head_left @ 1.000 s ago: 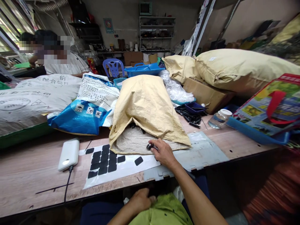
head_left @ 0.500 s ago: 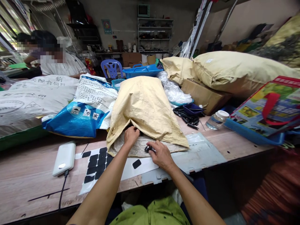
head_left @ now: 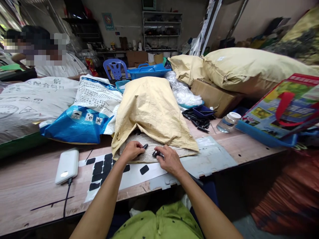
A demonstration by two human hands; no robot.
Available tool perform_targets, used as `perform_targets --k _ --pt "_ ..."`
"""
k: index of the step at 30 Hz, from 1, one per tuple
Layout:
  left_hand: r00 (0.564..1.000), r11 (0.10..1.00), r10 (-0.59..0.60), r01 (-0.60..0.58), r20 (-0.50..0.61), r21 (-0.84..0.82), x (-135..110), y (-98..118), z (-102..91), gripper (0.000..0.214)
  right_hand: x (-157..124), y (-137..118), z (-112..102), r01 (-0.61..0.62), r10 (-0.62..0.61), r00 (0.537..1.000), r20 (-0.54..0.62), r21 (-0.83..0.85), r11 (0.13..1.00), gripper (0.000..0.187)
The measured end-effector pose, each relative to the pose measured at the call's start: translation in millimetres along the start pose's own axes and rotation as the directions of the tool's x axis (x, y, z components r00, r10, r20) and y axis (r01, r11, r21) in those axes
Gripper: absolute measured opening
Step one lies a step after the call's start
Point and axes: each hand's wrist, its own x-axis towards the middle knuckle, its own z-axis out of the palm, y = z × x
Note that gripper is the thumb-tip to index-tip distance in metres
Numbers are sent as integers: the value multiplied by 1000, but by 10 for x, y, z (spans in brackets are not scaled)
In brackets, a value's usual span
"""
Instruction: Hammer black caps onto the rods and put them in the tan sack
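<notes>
My left hand [head_left: 133,151] pinches a small black piece [head_left: 145,146], its tip sticking out to the right past the fingers. Close by on the right, my right hand [head_left: 169,158] is closed around a dark cylindrical piece [head_left: 157,153] with a shiny end; its exact kind is unclear. Both hands are over the open mouth of a yellow woven sack [head_left: 154,109], above its greyish inner lining. The sack's interior is dark, and what it holds is mostly hidden. In front of the sack, a black rounded patch [head_left: 144,170] lies on white sheeting.
A white power bank [head_left: 66,166] with a cable and several black patches [head_left: 98,167] lie left. Black slender parts [head_left: 196,121], a clear jar [head_left: 228,122] and a blue tray [head_left: 266,134] stand right. Filled sacks [head_left: 97,99] flank the left; a person [head_left: 57,64] sits behind them.
My left hand has come out of the sack's mouth, now with a small black piece between its fingers. My right hand stays nearly in place with its dark piece. The view has shifted slightly.
</notes>
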Motion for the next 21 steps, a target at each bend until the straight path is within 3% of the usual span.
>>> perform_targets --k 2,6,10,21 --pt "997 997 79 -79 15 -24 -85 -112 29 20 -1 4 7 -4 4 1000 -2 6 1000 39" --pt "972 975 220 -218 -80 33 -165 -249 141 26 -3 12 11 7 -7 1000 -7 0 1000 39" --pt "956 964 266 -261 -124 49 -193 -311 196 31 -2 13 14 17 -17 1000 -11 -9 1000 38" --pt "934 936 350 -352 -68 -22 -244 -322 164 35 -5 14 22 10 -11 1000 -10 -24 1000 38"
